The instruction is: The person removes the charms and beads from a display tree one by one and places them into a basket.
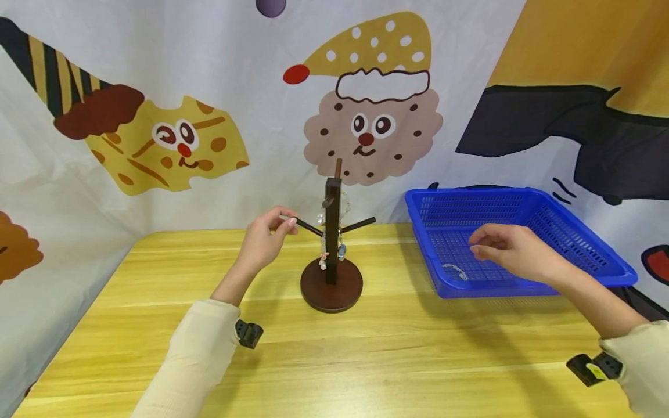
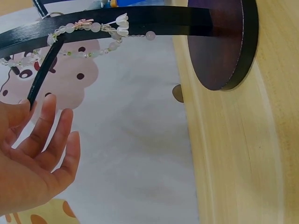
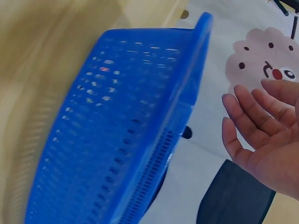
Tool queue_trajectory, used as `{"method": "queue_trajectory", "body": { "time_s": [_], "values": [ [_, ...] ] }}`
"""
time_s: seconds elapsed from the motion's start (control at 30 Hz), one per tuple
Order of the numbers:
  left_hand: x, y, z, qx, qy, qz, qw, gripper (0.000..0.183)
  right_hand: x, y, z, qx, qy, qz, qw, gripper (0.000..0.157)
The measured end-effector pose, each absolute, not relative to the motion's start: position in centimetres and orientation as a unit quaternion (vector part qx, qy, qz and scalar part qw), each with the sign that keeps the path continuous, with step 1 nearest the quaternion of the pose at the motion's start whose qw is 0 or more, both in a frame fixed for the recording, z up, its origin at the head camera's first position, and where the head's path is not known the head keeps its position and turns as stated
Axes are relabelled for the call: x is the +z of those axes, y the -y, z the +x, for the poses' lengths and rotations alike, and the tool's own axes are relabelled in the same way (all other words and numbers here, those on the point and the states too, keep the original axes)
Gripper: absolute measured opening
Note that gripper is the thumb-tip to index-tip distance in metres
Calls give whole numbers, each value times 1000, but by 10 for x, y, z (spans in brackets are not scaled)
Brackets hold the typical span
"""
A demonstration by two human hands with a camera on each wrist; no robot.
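A dark wooden jewelry stand [image 1: 332, 232] stands upright on its round base, with pegs sticking out to the sides. Beaded bracelets [image 2: 96, 28] hang on it, one with white flower charms and a pink bead. My left hand [image 1: 263, 238] pinches the tip of the left peg [image 2: 44, 72] between thumb and index finger, the other fingers spread loosely. Over the blue basket [image 1: 425, 255] hovers my right hand [image 1: 514, 249], fingers loosely bent and holding nothing. A pale beaded bracelet [image 1: 457, 271] lies in the basket, below and left of that hand.
The wooden table [image 1: 334, 360] runs back to a white cloth [image 1: 251, 58] printed with cartoon figures. The basket stands at the table's right, against the cloth. Black camera mounts sit on the left wrist [image 1: 248, 334] and right wrist [image 1: 596, 368].
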State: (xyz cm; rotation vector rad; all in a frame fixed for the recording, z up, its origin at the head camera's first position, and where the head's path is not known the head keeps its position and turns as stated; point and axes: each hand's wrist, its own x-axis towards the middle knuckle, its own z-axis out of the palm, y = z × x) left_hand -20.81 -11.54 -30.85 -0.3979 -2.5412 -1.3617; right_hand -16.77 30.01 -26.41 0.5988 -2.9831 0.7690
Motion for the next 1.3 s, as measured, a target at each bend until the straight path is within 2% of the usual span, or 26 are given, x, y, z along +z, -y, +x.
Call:
{"method": "queue_trajectory", "body": {
  "time_s": [0.33,0.9,1.3],
  "values": [
    [-307,116,-208,-460,872,-129,108,19,-246,-278,-173,247,945,213,28,8],
    [-306,115,-211,-458,874,-128,99,19,-233,-230,-180,255,922,290,10,6],
    [-306,116,-210,-460,874,-125,91,19,-258,-196,-186,280,900,333,-19,6]
  ]
}}
